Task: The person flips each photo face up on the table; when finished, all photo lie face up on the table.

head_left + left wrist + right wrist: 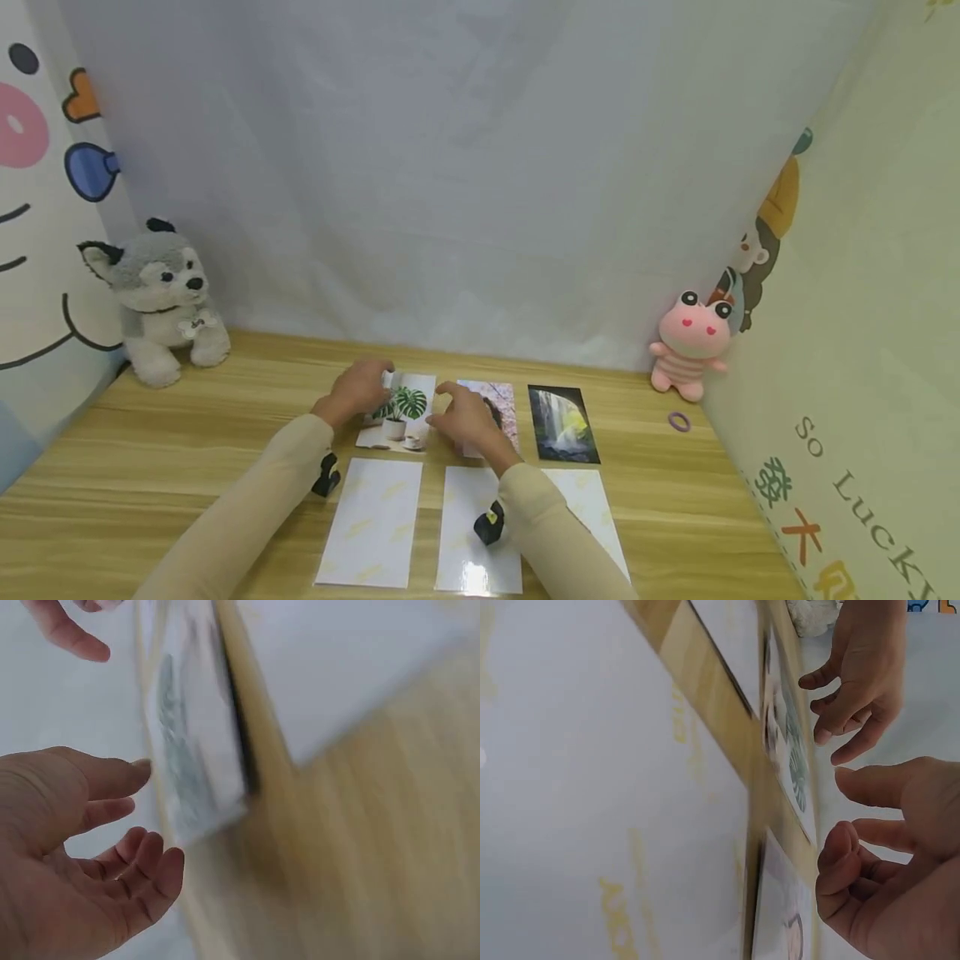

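Observation:
A photo print of a potted green plant (397, 410) lies in the back row on the table, between my two hands. By its left edge is my left hand (357, 389), fingers slightly bent and nothing held. My right hand (468, 419) is between this print and a pink blossom print (504, 402), part of which it hides. In the right wrist view, the fingers of the right hand (889, 847) curl loosely around nothing, apart from the plant print (787, 735). The left wrist view has the left hand (90, 847) beside the blurred plant print (191, 735).
A waterfall print (564, 423) lies at the right of the back row. In front are white sheets with faint yellow marks (372, 521), the right ones partly behind my sleeve. A husky plush (168, 304), a pink plush (690, 346) and a purple ring (679, 422) stand or lie around.

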`<state>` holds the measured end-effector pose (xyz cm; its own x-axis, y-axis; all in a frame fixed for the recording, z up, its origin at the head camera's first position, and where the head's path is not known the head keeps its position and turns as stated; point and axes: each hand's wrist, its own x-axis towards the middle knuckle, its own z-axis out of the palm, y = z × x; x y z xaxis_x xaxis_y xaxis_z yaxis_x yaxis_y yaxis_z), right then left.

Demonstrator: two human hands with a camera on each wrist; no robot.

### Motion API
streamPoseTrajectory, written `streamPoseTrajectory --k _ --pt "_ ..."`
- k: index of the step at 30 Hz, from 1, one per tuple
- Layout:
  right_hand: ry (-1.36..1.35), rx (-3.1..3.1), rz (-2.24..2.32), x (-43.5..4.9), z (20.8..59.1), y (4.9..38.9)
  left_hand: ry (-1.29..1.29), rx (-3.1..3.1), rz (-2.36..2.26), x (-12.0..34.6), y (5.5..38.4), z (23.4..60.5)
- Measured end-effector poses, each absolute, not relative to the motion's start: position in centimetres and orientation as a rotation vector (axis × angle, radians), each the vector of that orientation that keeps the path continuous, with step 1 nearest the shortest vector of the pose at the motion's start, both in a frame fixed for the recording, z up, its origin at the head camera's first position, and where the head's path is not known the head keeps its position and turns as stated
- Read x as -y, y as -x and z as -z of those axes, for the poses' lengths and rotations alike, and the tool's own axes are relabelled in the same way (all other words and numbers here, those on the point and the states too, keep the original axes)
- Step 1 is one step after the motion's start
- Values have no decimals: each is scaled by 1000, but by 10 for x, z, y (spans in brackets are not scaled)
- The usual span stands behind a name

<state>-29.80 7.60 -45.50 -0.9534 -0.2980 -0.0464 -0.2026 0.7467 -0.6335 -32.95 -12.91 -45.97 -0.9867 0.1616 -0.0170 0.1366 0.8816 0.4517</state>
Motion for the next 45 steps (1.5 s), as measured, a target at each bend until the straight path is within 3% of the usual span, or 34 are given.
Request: streamPoseTrajectory --k 7,21,29,36,45 --pt "431 -2791 1218 -117 443 292 -551 -3098 -713 95 312 450" --pt "424 -2919 1229 -197 436 262 -1180 -2992 -465 13 253 459" --pt "299 -2894 1230 -240 438 239 -1354 -2771 -155 -25 214 457" --pt "199 -2888 1216 -266 444 222 -1558 -2741 -28 -44 200 463" --pt "120 -2904 1174 -283 448 208 -1524 -2700 -4 -58 188 465"
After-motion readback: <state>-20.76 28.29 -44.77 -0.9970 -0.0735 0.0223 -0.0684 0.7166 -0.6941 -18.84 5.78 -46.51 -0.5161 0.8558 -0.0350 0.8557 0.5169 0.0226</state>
